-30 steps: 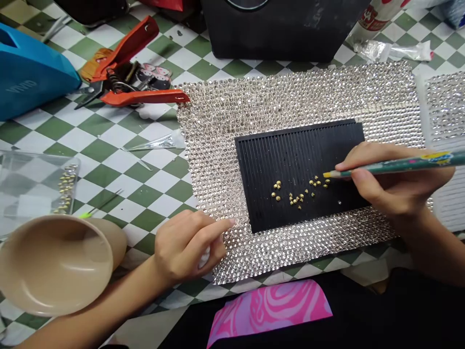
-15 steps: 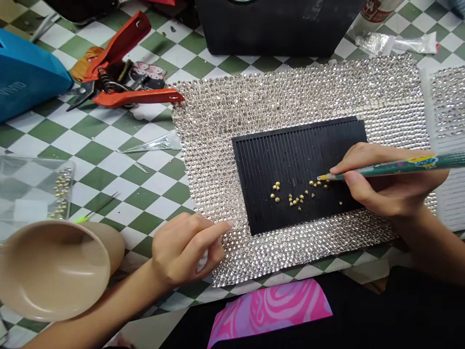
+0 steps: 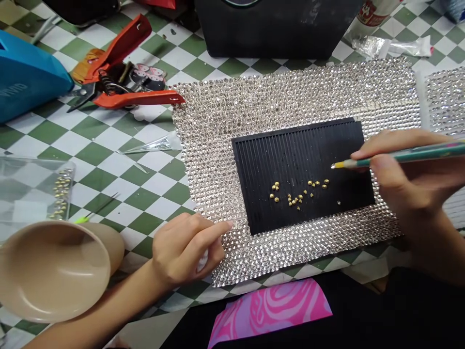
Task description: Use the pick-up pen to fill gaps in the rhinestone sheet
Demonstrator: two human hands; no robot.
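The light is bright and soft and seems to come from above, so the shadows stay faint, and only a weak one lies under the right hand (image 3: pixel 410 179). Small sparkles of glare shine on the rhinestone sheet (image 3: pixel 290 92) and a pale sheen lies on the clear plastic box (image 3: pixel 29 189), while the checkered tabletop (image 3: pixel 109 160) bends a little toward the edges of the wide view (the beige cup (image 3: pixel 54 271) at the lower left looks stretched).

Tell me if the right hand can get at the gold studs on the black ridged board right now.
Probably yes. The right hand holds a green pencil with its yellow tip close to the gold studs, which lie loose on the black ridged board. Nothing appears to stand between them.
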